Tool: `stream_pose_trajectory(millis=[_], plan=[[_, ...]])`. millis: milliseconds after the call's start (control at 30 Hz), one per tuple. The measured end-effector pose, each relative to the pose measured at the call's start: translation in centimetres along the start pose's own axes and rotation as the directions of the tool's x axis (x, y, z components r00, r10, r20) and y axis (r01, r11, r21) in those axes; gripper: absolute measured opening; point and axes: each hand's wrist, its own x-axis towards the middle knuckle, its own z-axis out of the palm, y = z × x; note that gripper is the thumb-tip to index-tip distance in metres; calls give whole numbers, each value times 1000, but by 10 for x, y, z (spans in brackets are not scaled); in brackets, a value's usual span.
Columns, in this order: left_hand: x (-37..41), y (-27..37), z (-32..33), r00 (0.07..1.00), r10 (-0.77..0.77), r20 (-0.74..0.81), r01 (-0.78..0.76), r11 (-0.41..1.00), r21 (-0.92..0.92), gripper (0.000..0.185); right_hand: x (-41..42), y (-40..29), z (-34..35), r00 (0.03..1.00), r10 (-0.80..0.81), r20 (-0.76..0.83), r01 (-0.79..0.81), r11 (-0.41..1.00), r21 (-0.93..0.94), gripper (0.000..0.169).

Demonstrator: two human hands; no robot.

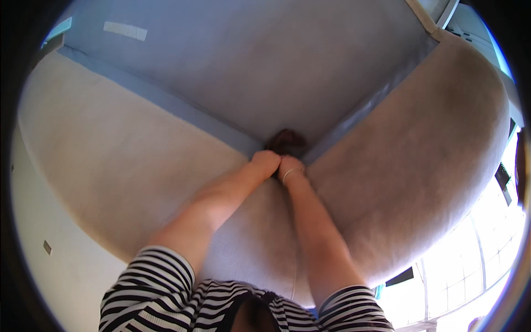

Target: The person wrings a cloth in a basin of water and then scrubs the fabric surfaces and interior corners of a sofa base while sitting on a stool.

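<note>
My left hand (pixel 266 162) and my right hand (pixel 291 165) are close together, with their fingers curled in. Both seem closed on a dark brown item (pixel 286 140), blurred and bunched, whose kind is not clear. Part of it shows beyond my knuckles, and a dark bit appears between my hands. The fingertips are hidden. A thin bracelet circles my right wrist. Around my hands, a left beige fabric panel (pixel 137 157) and a right brownish fabric panel (pixel 406 166) converge on the inner corner of a grey surface (pixel 257 62).
Bluish-grey strips (pixel 182 110) border the grey surface. A pale tape-like strip (pixel 125 31) lies at its upper left. Beyond the left panel is a pale surface with a small rectangular plate (pixel 47 247). Bright gridded windows (pixel 460 265) appear at lower right.
</note>
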Motion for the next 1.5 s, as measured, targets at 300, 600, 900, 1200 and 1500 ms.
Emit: stream_pose_trajectory(millis=[300,600,900,1200,1500], plan=[[-9,-35,-15,992,43,118,-35,997,-73,24,-8,-26,-33,998,-30,62,25,997,74,36],[-28,-7,-1,994,63,94,-61,998,-21,18,-21,-8,-7,991,67,114,-87,979,182,32],[-10,-27,-12,984,38,176,-58,992,113,19,0,-31,6,998,-60,-33,66,977,204,30],[-99,-112,-137,968,-190,163,134,943,306,22,-9,-149,-3,796,-289,-532,573,641,510,34],[-30,-43,1,992,-30,124,17,994,104,21,-19,-49,-13,994,54,92,-74,971,229,36]])
